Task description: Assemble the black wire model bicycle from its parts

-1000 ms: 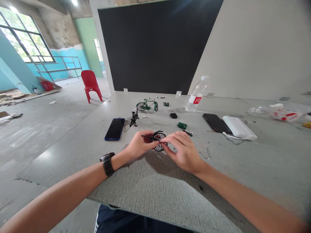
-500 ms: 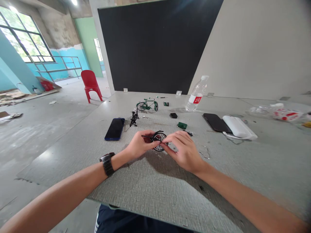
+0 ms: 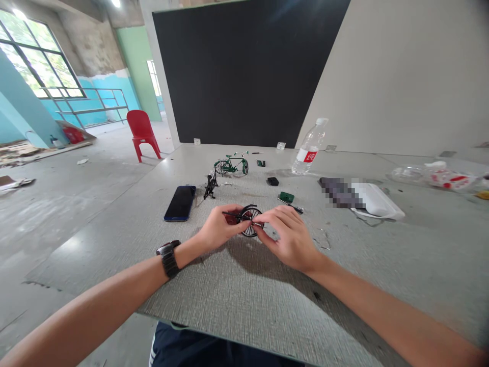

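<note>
Between my hands, a small black model-bicycle wheel (image 3: 249, 232) with thin spokes stands just above the table, a curved black mudguard (image 3: 250, 207) over it. My left hand (image 3: 218, 228) grips the wheel and its thin black frame part from the left, thumb near the hub. From the other side, my right hand (image 3: 291, 238) has thumb and forefinger pinched together at the hub; whatever lies between those fingertips is too small to make out. Beyond my hands stand a green model bicycle (image 3: 232, 165) and a black model-bicycle part (image 3: 211, 184).
A phone (image 3: 180, 203) lies to the left. Behind my right hand are a green piece (image 3: 286, 197), a small tool (image 3: 296, 209) and a black block (image 3: 272, 181). A plastic bottle (image 3: 307, 148) stands farther back, with a white pouch (image 3: 376, 200) to its right.
Both hands keep nearly the same hold on the wheel. Nothing has visibly moved on the table; the view has shifted very slightly.
</note>
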Motion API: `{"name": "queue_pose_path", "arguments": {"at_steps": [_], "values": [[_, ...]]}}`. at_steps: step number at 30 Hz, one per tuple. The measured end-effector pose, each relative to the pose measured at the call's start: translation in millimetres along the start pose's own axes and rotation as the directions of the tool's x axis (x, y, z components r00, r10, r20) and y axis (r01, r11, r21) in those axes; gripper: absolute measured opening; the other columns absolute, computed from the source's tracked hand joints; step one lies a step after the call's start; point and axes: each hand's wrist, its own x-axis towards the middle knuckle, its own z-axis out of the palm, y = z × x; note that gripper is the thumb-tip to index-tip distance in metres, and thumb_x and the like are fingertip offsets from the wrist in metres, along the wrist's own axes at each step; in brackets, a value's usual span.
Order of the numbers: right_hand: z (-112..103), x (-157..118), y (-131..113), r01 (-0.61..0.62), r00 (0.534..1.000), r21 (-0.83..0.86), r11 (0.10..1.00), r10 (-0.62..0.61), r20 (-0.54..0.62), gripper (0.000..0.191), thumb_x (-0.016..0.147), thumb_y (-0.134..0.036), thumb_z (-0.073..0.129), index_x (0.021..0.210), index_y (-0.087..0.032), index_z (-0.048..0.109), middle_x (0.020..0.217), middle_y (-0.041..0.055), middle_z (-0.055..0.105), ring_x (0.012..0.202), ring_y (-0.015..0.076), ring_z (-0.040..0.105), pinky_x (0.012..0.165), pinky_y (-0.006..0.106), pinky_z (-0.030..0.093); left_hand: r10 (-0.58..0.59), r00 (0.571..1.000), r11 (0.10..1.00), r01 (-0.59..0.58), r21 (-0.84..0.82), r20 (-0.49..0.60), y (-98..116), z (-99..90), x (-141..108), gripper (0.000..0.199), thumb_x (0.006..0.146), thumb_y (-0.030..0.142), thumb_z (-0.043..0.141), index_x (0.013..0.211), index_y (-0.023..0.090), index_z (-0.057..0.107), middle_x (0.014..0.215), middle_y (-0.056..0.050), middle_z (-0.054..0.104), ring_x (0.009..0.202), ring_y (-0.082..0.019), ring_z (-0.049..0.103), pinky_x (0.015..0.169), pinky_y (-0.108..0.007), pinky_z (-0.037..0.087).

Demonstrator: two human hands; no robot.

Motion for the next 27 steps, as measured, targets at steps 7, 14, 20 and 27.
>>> {"name": "queue_pose_path", "arguments": {"at_steps": [7,14,20,27], "values": [[-1.7,1.3,-1.4,0.005,1.000,-0.042,0.999,-0.005,0.004,0.003,0.094,-0.021,0.064,0.094,-0.022,0.061,0.087,0.0036,0.070,0.083,0.0209,0.061,0.083,0.038,0.044,0.045,0.999,0.991,-0.041,0.126,-0.028,-4.0,0.0,-0.7,0.020,0.082,0.023,0.074,0.098,0.012,0.070,0.093,-0.006,0.073,0.082,-0.016,0.067,0.079,-0.031,0.055],[-0.8,-0.6,0.3,-0.033,0.999,-0.037,0.999,0.032,-0.015,0.004,0.096,-0.020,0.060,0.094,-0.022,0.058,0.087,0.0029,0.070,0.082,0.0201,0.061,0.080,0.037,0.043,0.258,0.966,0.888,-0.239,0.392,0.004,3.9,-1.8,-6.1,0.020,0.086,0.021,0.068,0.105,0.014,0.069,0.090,-0.005,0.074,0.079,-0.015,0.068,0.074,-0.029,0.059],[0.1,-3.0,5.2,-0.164,0.981,0.043,0.986,0.167,-0.101,0.004,0.098,-0.022,0.058,0.095,-0.022,0.057,0.082,0.0025,0.067,0.078,0.0188,0.062,0.074,0.034,0.046,0.590,0.755,0.436,-0.596,0.674,0.286,11.3,-5.3,-10.9,0.040,0.094,0.025,0.061,0.132,0.014,0.056,0.122,-0.015,0.070,0.107,-0.024,0.070,0.091,-0.039,0.061],[0.8,-4.0,9.8,-0.351,0.925,0.252,0.902,0.376,-0.055,0.015,0.099,-0.035,0.052,0.090,-0.023,0.056,0.080,0.0031,0.064,0.073,0.0188,0.062,0.067,0.033,0.051,0.563,0.630,0.109,-0.699,0.707,0.536,10.5,-14.1,-8.7,0.057,0.101,0.027,0.048,0.154,0.015,0.031,0.150,-0.020,0.050,0.127,-0.028,0.061,0.099,-0.041,0.059]]}}
